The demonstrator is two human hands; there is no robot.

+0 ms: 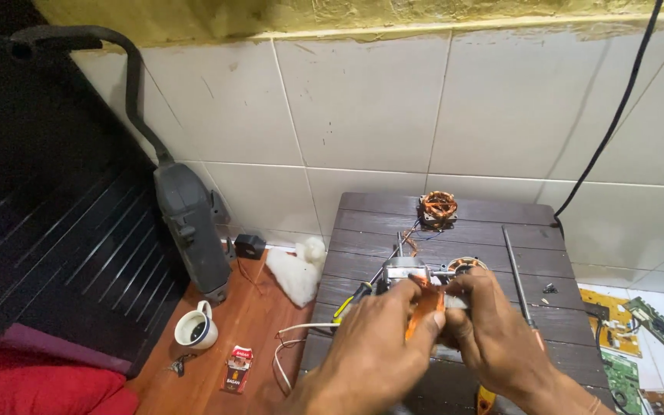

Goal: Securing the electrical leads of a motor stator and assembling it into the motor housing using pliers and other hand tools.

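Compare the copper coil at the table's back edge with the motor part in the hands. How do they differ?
The copper coil stands alone and untouched; the motor part is gripped by the left hand and right hand. The coil lies bare and fully visible; the motor part is partly hidden. Both rest over the dark wooden table and show copper winding.

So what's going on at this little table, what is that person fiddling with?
A person is working with both bare hands at a dark slatted wooden table. The left hand and right hand meet around a small orange part, pressed against a metal motor assembly. A yellow-and-black screwdriver lies beside the left hand, a copper-wound coil sits at the table's far edge, and a long thin metal tool lies to the right. On the floor stands a white cup.
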